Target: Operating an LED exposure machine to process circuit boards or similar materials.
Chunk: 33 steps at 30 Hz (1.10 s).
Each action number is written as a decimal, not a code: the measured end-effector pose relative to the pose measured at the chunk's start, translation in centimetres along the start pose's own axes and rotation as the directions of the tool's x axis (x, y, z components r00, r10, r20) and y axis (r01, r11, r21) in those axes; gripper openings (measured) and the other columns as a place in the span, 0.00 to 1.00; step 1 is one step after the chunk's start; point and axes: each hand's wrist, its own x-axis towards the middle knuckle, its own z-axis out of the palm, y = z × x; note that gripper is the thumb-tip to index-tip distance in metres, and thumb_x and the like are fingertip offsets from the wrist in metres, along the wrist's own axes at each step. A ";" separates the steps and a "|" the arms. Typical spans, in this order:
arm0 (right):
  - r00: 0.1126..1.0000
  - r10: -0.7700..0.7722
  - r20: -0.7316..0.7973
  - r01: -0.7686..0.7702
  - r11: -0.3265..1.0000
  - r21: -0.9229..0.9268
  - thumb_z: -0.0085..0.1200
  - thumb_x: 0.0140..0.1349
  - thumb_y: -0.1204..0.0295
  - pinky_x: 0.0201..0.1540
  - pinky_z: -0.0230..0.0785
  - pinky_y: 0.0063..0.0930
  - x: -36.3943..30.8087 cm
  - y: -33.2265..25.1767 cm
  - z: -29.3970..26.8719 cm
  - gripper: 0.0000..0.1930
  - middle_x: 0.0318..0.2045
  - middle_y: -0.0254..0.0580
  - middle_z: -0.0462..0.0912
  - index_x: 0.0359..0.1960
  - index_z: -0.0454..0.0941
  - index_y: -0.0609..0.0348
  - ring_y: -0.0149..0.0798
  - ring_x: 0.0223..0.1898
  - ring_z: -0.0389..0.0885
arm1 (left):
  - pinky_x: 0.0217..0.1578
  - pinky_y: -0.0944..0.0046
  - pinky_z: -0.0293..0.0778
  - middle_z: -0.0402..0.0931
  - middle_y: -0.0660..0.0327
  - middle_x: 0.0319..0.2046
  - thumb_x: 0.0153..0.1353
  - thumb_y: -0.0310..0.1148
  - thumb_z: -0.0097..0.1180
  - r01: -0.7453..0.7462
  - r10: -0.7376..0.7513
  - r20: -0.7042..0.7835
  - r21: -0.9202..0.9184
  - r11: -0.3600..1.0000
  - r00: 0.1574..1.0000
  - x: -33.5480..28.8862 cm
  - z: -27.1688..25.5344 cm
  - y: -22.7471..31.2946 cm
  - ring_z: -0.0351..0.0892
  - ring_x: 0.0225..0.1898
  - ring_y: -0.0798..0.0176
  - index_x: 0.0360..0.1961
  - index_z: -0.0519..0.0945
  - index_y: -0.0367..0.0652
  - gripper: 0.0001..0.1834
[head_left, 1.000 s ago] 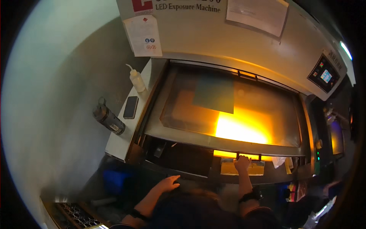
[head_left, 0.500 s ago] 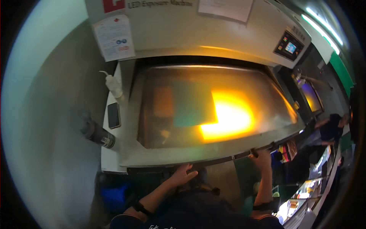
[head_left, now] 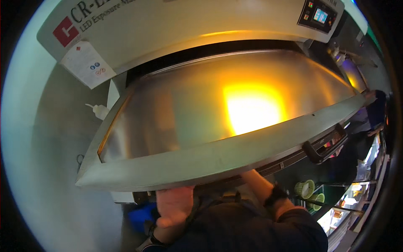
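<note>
From my end, the wide framed panel (head_left: 201, 158) fills the middle of my view, its grey front rim bowed across from eight o'clock to three. A dim greenish sheet (head_left: 196, 119) shows through its glossy face near the centre, and at two o'clock a yellow-white glow (head_left: 254, 108) blots out whatever detail is there.

My left hand (head_left: 174, 206) is between six and seven, just at the front rim; its fingers run out of sight beneath, so I cannot tell whether they grip or merely rest. My right hand (head_left: 252, 177), between four and five, is mostly hidden under the same rim, and I cannot tell its hold either. The black handle (head_left: 321, 157) toward four is free of both.

As for progress, I judge the panel to be partway: it stands out in front of the pale housing (head_left: 180, 29) at twelve, with its front seemingly raised, and neither hand is clear of it yet. What remains undone below the rim is hidden from me.

Around it I have the lit control panel (head_left: 317, 16) between one and two, a white squeeze bottle (head_left: 100, 111) near nine and green baskets (head_left: 304, 189) at four.
</note>
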 end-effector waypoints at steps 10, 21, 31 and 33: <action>0.814 0.497 -0.303 -0.582 0.700 -0.415 0.65 0.49 0.45 0.61 0.65 0.42 5.0 15.1 -9.3 0.33 0.57 0.46 0.75 0.54 0.77 0.49 0.44 0.61 0.71 | 0.64 0.42 0.57 0.50 0.51 0.71 0.54 0.70 0.55 -0.091 0.091 -0.048 0.014 0.996 0.995 6.3 3.6 3.6 0.55 0.68 0.48 0.71 0.46 0.39 0.58; 0.668 0.720 -0.188 -0.709 0.538 -0.455 0.69 0.36 0.35 0.57 0.70 0.39 8.4 6.7 -8.2 0.48 0.59 0.40 0.75 0.58 0.74 0.49 0.42 0.59 0.74 | 0.67 0.27 0.36 0.41 0.43 0.73 0.53 0.63 0.60 -0.118 0.126 0.069 -0.105 0.987 0.990 8.9 3.7 4.8 0.38 0.73 0.36 0.72 0.42 0.38 0.60; 0.740 0.643 0.199 -0.672 0.694 0.257 0.64 0.47 0.38 0.32 0.73 0.33 -9.5 4.4 -2.2 0.37 0.39 0.41 0.84 0.51 0.81 0.54 0.37 0.31 0.81 | 0.69 0.30 0.35 0.39 0.52 0.74 0.52 0.61 0.63 0.062 -0.013 0.467 -0.090 0.994 0.884 8.6 -3.9 2.4 0.33 0.75 0.44 0.72 0.45 0.39 0.59; 0.765 0.644 0.004 -0.522 0.617 0.590 0.64 0.54 0.46 0.26 0.71 0.32 -18.7 4.9 2.8 0.28 0.38 0.39 0.84 0.49 0.83 0.54 0.34 0.30 0.80 | 0.68 0.29 0.37 0.40 0.59 0.75 0.55 0.59 0.60 -0.021 0.052 0.504 -0.067 0.998 0.862 8.4 -5.2 0.1 0.32 0.75 0.46 0.74 0.44 0.47 0.55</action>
